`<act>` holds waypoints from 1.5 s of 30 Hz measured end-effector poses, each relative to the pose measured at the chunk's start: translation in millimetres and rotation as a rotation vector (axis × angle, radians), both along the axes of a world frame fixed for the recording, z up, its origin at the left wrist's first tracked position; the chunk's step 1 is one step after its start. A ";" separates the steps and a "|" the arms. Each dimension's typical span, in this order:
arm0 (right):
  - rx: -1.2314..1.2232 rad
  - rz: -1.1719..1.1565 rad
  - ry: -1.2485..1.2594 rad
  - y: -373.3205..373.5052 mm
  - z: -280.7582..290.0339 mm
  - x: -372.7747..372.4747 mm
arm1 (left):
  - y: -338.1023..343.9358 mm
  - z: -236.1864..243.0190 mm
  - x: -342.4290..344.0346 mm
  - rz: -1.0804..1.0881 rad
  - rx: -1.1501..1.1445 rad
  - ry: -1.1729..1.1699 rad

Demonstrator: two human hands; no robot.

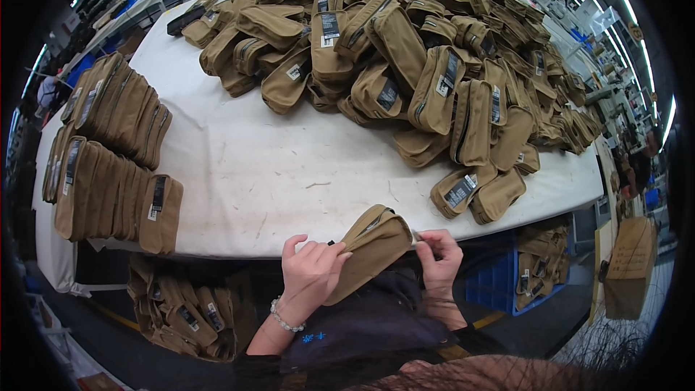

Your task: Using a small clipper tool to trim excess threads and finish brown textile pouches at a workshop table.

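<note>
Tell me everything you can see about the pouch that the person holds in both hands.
The pouch is tan, of woven fabric as it looks, oblong with rounded corners, and a zipper runs along its upper edge. It is tilted, just off the near edge of the white table. The left hand grips its lower end; the right hand pinches its right end.

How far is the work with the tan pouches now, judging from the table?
Looks done: neat rows of pouches stand on edge at the table's left. In hand: one tan pouch at the near edge, held by the left hand and the right hand. Left: the big loose heap across the far and right side, seemingly the larger share.
</note>
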State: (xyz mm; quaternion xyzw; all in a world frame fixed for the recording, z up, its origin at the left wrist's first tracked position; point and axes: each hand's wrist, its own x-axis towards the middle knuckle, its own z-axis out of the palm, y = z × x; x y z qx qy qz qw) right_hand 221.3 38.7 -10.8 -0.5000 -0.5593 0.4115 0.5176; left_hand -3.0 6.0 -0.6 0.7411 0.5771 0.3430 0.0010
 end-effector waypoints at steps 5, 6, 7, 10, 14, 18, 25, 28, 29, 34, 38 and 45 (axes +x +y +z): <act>-0.012 0.000 0.149 16.5 -15.2 17.9 | 6.1 -13.2 -4.6 0.000 -0.033 -0.129; -0.038 0.017 0.235 20.4 -20.7 18.8 | 7.0 -16.4 -6.1 0.005 -0.067 -0.181; -0.048 0.060 0.241 25.4 -27.0 18.0 | 7.7 -19.0 -7.7 0.010 -0.101 -0.232; -0.230 0.073 0.441 32.2 -39.9 17.6 | 11.2 -23.3 -10.4 0.007 -0.276 -0.353; -0.356 -0.007 0.562 34.7 -60.0 7.1 | 13.3 -27.6 -12.1 0.023 -0.340 -0.460; -0.472 0.002 0.615 23.1 -55.2 -8.4 | 17.5 -37.0 -12.7 0.031 -0.463 -0.619; -0.388 0.012 0.692 16.2 -48.7 -15.7 | 26.0 -50.0 -9.9 -0.062 -0.392 -0.771; -0.281 0.109 0.725 17.5 -51.4 -12.9 | 27.8 -62.4 -9.0 -0.054 -0.436 -0.873; -0.282 0.109 0.726 17.0 -50.8 -15.2 | 28.7 -63.1 -8.9 -0.054 -0.437 -0.873; -0.154 0.194 0.819 11.2 -32.8 -24.3 | 34.3 -68.7 -4.3 0.036 -0.490 -0.290; -0.108 0.087 0.760 14.2 -32.2 -24.5 | 29.9 -53.2 17.9 -0.005 -0.249 -0.626; -0.108 -0.084 0.805 29.2 -19.2 -23.5 | 3.0 -27.4 10.4 -0.492 -0.567 -0.533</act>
